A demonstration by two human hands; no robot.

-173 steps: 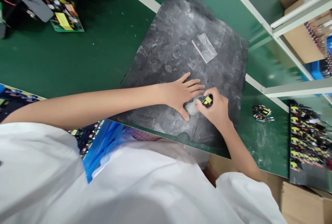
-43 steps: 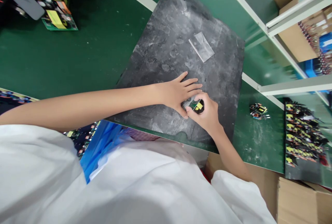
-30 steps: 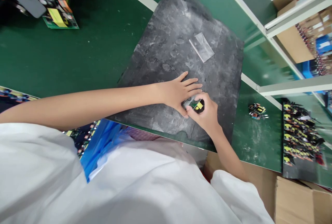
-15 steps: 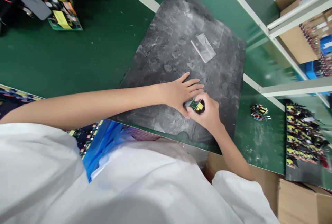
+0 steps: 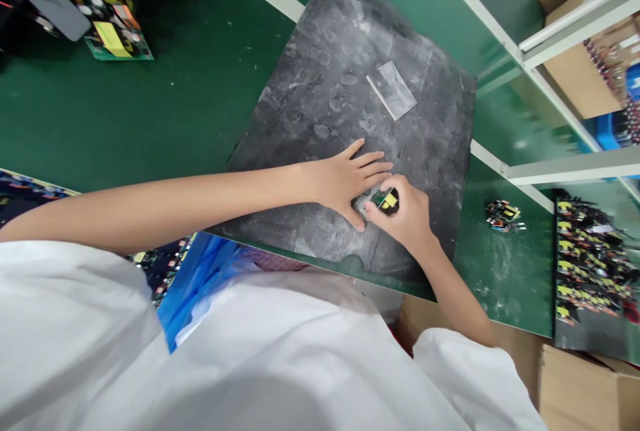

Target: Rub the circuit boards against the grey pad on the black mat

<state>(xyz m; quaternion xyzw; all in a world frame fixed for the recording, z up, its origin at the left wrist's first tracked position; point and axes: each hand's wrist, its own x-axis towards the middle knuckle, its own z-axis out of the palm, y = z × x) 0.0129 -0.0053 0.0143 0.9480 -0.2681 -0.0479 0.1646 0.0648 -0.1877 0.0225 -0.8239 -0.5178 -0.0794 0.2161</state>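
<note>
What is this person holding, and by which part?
A small circuit board, apparently by its edges, in the right hand; the left hand lies spread.

Circuit board (image 5: 389, 200) partly hidden by right hand (image 5: 411, 216); cardboard box (image 5: 577, 388) (lower right) cut off

No text, label, brand, number or sign can be read. Any print on the small green circuit board with 1 yellow block (image 5: 389, 201) in the right hand (image 5: 409, 212) is too small to tell; the same goes for the flat yellow strip (image 5: 113, 38) on the board at upper left and the small white rectangular patch (image 5: 603, 228) among the yellow-and-black boards (image 5: 590, 264) at right.
</note>
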